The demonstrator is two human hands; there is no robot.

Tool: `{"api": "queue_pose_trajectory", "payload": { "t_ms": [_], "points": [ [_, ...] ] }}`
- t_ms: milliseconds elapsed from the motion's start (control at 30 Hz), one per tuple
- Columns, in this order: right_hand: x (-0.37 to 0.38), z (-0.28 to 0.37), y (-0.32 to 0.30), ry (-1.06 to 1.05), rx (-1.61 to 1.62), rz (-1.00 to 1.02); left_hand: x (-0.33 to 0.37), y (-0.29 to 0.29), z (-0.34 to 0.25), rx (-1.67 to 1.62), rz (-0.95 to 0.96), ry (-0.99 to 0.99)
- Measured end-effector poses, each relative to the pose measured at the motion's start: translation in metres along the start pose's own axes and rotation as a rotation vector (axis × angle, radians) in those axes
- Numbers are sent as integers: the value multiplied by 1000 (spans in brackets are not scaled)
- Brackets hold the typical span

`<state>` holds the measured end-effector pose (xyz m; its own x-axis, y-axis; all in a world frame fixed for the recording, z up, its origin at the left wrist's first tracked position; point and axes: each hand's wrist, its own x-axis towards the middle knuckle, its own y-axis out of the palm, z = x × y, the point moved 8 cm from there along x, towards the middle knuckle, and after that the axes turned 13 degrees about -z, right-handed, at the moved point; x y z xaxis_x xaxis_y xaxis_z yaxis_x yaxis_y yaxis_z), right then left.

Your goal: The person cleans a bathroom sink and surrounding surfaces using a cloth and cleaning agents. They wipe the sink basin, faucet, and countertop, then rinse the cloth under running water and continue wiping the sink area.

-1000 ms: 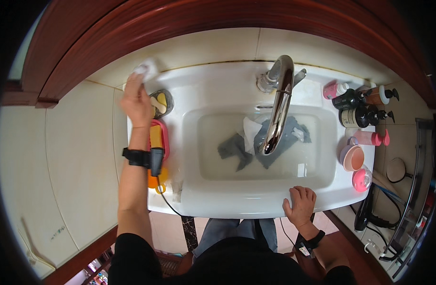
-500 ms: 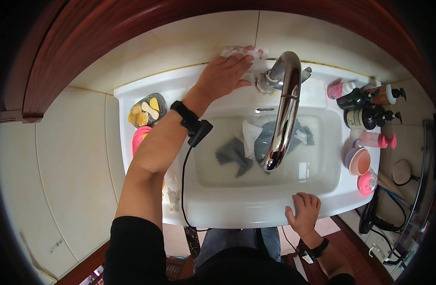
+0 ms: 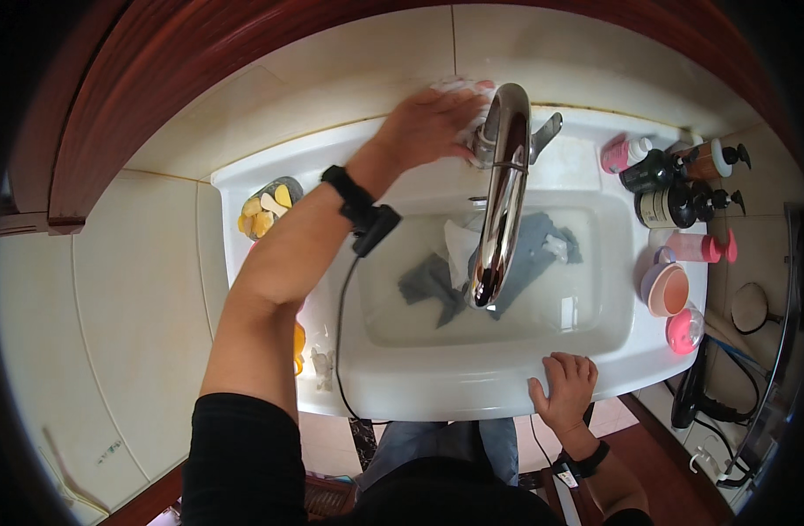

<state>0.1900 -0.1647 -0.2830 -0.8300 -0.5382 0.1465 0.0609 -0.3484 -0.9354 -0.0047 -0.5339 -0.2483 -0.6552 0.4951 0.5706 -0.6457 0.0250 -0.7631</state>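
Along the back of the white washbasin (image 3: 437, 373), my left hand (image 3: 428, 131) presses a crumpled white cloth (image 3: 455, 85) against the foot of the tiled wall. Most of the cloth is hidden under the fingers. The thumb points toward the base of the chrome faucet (image 3: 503, 188). My right hand (image 3: 567, 393) lies on the front rim with its fingers stretched over the edge, holding nothing. Grey cloth (image 3: 533, 259) soaks in cloudy water in the bowl, with a white piece (image 3: 459, 250) beside it.
Pump bottles (image 3: 669, 210), a pink bottle (image 3: 624, 154), and a peach cup (image 3: 668, 289) line the right ledge. A dish of soap pieces (image 3: 270, 209) sits at the left. A hair dryer (image 3: 687, 394) hangs at the lower right. A cable (image 3: 339, 333) trails from my left wrist.
My left hand has slid right along the wall with the white cloth, closer to the faucet. The view has shifted slightly; my right hand stays on the rim.
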Motion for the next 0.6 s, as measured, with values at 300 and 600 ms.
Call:
{"api": "queue_pose_trajectory", "payload": {
  "t_ms": [300, 600],
  "points": [
    [-8, -4, 1, 32, 26, -19, -92, -96, 93, 375, 309, -36],
    [-5, -2, 0, 30, 5, -34, -100, -98, 101, 318, 148, -74]
  ]
}}
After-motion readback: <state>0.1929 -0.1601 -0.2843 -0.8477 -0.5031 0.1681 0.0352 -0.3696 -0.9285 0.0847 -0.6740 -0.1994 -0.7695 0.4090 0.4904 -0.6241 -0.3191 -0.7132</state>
